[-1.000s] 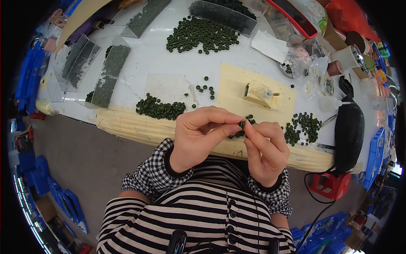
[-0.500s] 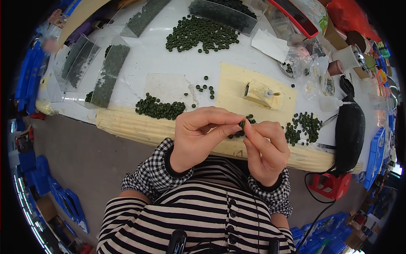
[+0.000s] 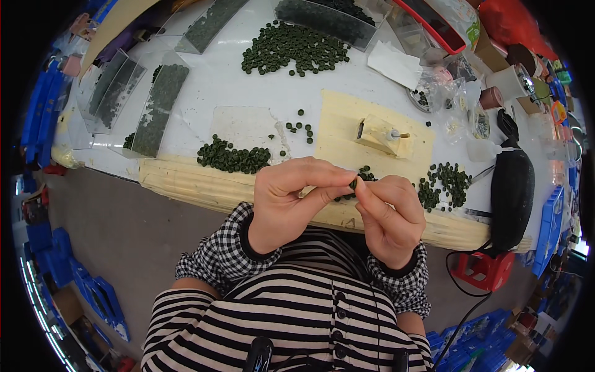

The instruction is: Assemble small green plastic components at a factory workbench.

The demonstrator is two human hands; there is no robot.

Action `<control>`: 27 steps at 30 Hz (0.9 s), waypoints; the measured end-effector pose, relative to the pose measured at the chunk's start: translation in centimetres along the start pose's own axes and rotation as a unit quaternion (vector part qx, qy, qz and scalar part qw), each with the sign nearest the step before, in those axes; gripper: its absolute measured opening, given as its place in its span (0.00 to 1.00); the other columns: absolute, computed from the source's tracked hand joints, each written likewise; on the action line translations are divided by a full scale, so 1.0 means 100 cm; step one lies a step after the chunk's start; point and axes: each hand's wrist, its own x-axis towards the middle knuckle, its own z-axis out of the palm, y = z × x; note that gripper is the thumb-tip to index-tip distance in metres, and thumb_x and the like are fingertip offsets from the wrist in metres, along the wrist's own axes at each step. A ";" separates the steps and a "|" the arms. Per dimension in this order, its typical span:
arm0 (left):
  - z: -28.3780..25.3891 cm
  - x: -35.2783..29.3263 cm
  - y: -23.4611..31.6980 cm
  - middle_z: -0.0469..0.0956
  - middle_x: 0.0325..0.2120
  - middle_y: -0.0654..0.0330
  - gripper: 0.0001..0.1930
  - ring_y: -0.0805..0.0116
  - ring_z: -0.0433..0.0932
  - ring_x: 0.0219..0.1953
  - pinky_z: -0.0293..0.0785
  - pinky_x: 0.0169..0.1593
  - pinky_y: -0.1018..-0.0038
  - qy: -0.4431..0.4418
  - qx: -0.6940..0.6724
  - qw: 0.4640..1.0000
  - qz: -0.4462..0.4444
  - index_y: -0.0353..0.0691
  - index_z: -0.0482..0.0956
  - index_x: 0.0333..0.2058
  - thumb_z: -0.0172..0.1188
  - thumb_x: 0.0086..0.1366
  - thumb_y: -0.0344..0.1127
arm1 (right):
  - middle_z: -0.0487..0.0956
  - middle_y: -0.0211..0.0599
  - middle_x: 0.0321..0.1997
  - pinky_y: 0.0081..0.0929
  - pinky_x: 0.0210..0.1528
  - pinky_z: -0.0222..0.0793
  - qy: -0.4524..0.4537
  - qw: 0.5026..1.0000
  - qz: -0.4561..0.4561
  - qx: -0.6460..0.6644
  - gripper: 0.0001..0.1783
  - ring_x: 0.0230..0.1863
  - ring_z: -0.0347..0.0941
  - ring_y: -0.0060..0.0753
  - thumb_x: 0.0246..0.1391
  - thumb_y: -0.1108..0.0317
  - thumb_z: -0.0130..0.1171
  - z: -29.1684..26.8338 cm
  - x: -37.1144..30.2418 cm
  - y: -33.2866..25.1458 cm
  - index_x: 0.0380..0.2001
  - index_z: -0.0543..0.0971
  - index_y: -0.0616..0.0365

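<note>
A small dark green round piece (image 3: pixel 353 183) is pinched between the fingertips of both hands, just above the table's near edge. My left hand (image 3: pixel 296 197) holds it from the left with thumb and forefinger. From the right, my right hand (image 3: pixel 392 217) grips it the same way, its other fingers curled. Partly hidden behind my fingers lies a small group of the same pieces (image 3: pixel 365 174). One heap of pieces (image 3: pixel 232 157) is left of my left hand, and another heap (image 3: pixel 446 186) lies to the right of my right hand.
Beyond my hands, a block-shaped fixture with a metal pin (image 3: pixel 385 136) stands on a yellow sheet (image 3: pixel 334 118). A large pile of green pieces (image 3: pixel 294 49) lies farther back. Clear trays (image 3: pixel 160 111) are at left; a black padded object (image 3: pixel 513 192) is at right.
My hands remain pinched together at nearly the same place. The small green piece has turned slightly between the fingertips, and the whole view has shifted a little.
</note>
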 end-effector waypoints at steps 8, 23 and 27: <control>0.000 0.000 0.000 0.82 0.36 0.50 0.10 0.68 0.81 0.36 0.79 0.41 0.77 0.000 -0.011 1.000 -0.014 0.31 0.82 0.41 0.59 0.60 0.17 | 0.80 0.33 0.36 0.26 0.30 0.68 -0.003 1.000 -0.004 -0.002 0.22 0.31 0.71 0.33 0.38 0.78 0.68 0.001 -0.001 0.002 0.42 0.83 0.61; 0.004 0.000 0.000 0.81 0.35 0.54 0.09 0.70 0.80 0.38 0.77 0.43 0.78 0.018 -0.051 0.998 -0.043 0.30 0.82 0.40 0.61 0.59 0.19 | 0.79 0.35 0.33 0.26 0.29 0.66 0.018 0.999 0.022 0.019 0.19 0.29 0.71 0.33 0.43 0.76 0.67 0.002 -0.002 -0.002 0.43 0.83 0.62; 0.003 -0.001 0.001 0.81 0.36 0.53 0.09 0.70 0.80 0.39 0.77 0.44 0.78 0.017 -0.050 0.998 -0.042 0.30 0.82 0.40 0.61 0.59 0.19 | 0.79 0.35 0.34 0.26 0.29 0.66 0.017 1.000 0.018 0.019 0.19 0.29 0.71 0.33 0.42 0.76 0.68 0.001 -0.001 -0.002 0.43 0.83 0.61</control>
